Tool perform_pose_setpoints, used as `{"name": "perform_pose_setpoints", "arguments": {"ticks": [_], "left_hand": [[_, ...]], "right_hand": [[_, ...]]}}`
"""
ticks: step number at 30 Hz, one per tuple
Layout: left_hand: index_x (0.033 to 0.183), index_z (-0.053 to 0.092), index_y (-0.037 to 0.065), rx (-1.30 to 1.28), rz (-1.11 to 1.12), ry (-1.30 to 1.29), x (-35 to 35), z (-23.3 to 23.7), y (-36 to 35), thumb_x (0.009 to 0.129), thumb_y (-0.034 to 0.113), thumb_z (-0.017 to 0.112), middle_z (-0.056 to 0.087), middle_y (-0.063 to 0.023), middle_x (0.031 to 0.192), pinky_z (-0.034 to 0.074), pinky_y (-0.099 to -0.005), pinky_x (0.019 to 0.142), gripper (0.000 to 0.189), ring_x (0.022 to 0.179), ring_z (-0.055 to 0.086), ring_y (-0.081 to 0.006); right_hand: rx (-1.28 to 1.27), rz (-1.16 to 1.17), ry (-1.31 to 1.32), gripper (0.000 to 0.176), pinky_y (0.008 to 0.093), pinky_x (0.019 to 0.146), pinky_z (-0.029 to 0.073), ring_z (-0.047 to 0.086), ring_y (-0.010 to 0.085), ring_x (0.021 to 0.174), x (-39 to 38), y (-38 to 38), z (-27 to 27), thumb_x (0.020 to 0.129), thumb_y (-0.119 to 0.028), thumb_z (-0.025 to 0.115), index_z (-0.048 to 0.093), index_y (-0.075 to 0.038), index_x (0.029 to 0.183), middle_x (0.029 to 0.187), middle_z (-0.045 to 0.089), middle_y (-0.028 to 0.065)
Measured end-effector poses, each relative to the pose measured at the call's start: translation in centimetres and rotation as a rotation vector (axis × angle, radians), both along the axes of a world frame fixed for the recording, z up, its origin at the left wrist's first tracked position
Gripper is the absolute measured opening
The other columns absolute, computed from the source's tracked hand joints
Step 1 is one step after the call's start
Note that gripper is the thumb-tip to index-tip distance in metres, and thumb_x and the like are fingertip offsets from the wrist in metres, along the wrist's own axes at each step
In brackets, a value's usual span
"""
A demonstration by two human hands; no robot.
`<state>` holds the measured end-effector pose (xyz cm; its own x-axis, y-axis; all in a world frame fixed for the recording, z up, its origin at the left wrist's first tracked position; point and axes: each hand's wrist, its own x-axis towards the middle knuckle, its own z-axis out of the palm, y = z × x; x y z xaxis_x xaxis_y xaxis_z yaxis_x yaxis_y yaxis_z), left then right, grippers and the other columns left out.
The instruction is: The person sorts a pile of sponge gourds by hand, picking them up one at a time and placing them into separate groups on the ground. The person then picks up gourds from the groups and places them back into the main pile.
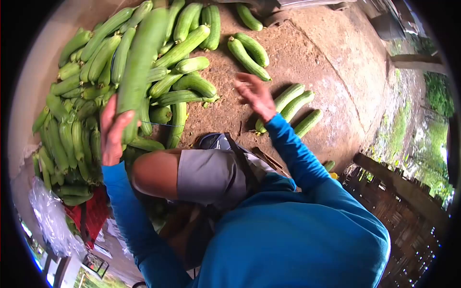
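Observation:
A long green sponge gourd (139, 62) stands tilted up in my left hand (114, 132), whose fingers and thumb are closed around its lower end. The gourd is slightly blurred by motion. My right hand (257, 96) is held out over the floor with its fingers apart and nothing in it. Near that hand, a pair of gourds (249, 55) lies just beyond, and several more gourds (293, 105) lie to its right. Behind and around my left hand spreads a large heap of gourds (67, 139), partly hidden by the held one.
The bare earthen floor (331, 72) stretches to the right. At the lower left are a clear plastic bag (53, 216) and a red cloth or sack (91, 216). A woven bamboo panel (398, 225) stands at the lower right. My bent knee (153, 175) is beside the heap.

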<state>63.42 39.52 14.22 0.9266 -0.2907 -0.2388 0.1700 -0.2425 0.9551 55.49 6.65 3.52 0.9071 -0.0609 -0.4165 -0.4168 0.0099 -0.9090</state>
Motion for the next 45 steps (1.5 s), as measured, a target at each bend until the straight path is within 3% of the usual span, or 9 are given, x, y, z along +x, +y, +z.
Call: {"name": "perform_pose_setpoints", "arguments": {"ticks": [3,6,10,15,17,25,27,33,45], "left_hand": [[0.122,0.05,0.001,0.149,-0.408,-0.238,-0.2,0.9,-6.9,0.082,0.028,0.064,0.062,-0.0107,0.101,0.048,-0.0322,0.077,0.05,0.087,0.06,-0.022],[0.126,0.05,0.002,0.268,-0.648,-0.355,-1.7,1.0,-10.8,0.088,0.03,0.063,0.062,-0.0149,0.111,0.047,-0.0337,0.084,0.049,0.098,0.061,-0.0229],[0.121,0.056,0.002,0.37,-0.577,-0.185,-0.9,1.8,-8.7,0.092,0.026,0.059,0.063,-0.0108,0.111,0.048,-0.0331,0.084,0.038,0.097,0.06,-0.0187],[0.122,0.058,0.009,0.484,-0.043,0.065,-0.2,0.1,3.3,0.094,0.044,0.048,0.063,-0.0078,0.11,0.044,-0.03,0.08,0.046,0.094,0.058,-0.0155],[0.122,0.059,0.009,0.417,0.042,0.068,-1.4,-0.7,8.4,0.094,0.043,0.049,0.063,-0.0063,0.108,0.044,-0.0272,0.077,0.045,0.092,0.057,-0.0138],[0.119,0.06,0.008,0.498,0.347,0.225,-6.5,-0.6,17.6,0.095,0.039,0.049,0.062,-0.0048,0.102,0.044,-0.025,0.073,0.041,0.088,0.056,-0.0117],[0.118,0.059,0.008,0.585,0.321,0.243,-7.7,-0.1,18.6,0.095,0.039,0.049,0.062,-0.0044,0.101,0.044,-0.0248,0.073,0.04,0.087,0.057,-0.012],[0.118,0.058,0.009,0.641,0.223,0.258,-10.3,0.8,23.0,0.091,0.045,0.051,0.06,-0.0034,0.1,0.044,-0.0241,0.071,0.045,0.085,0.056,-0.0114],[0.113,0.06,0.01,0.572,0.414,0.299,-10.4,2.0,20.6,0.088,0.048,0.057,0.059,-0.0012,0.095,0.042,-0.0261,0.069,0.046,0.079,0.053,-0.0101]], "right_hand": [[0.96,-0.085,-0.014,0.062,0.0466,0.085,0.047,0.054,0.0292,0.108,1.6,4.9,3.4,0.088,-0.058,0.052,0.046,-0.01,0.126,0.122,0.053,0.0115],[1.076,-0.608,-0.016,0.051,0.0452,0.085,0.048,0.061,0.0289,0.092,1.3,4.1,1.7,0.081,-0.049,0.065,0.052,-0.009,0.108,0.097,0.062,0.0136],[0.636,-0.848,0.151,0.051,0.037,0.077,0.053,0.062,0.0213,0.08,-7.1,-7.6,-7.5,0.077,-0.052,0.071,0.06,-0.011,0.105,0.092,0.063,0.008],[-0.938,-0.867,0.445,0.053,0.035,0.079,0.049,0.062,0.0198,0.09,-26.0,-24.0,-19.2,0.084,-0.046,0.064,0.068,0.003,0.104,0.103,0.066,0.0136],[-0.392,-1.255,0.356,0.065,0.0381,0.092,0.047,0.062,0.0254,0.103,-30.9,-26.1,-21.1,0.081,-0.052,0.064,0.063,0.006,0.111,0.113,0.064,0.0187],[-0.776,-0.082,0.249,0.087,0.0374,0.101,0.039,0.047,0.0235,0.119,-40.6,-26.0,-23.8,0.066,-0.052,0.075,0.05,-0.003,0.133,0.132,0.052,0.0102],[-0.253,-0.749,0.774,0.089,0.0354,0.101,0.039,0.048,0.0245,0.12,-39.2,-26.4,-24.6,0.066,-0.056,0.074,0.051,0.001,0.131,0.132,0.052,0.0127],[-0.894,-0.549,1.235,0.107,0.0421,0.112,0.025,0.037,0.0335,0.133,-45.9,-27.7,-22.2,0.058,-0.093,0.043,0.058,-0.014,0.129,0.14,0.045,0.0201],[-0.663,-0.669,0.879,0.066,0.0398,0.092,0.045,0.06,0.0266,0.1,-50.1,-26.3,-25.7,0.075,-0.054,0.07,0.066,-0.004,0.116,0.109,0.066,0.011]]}}
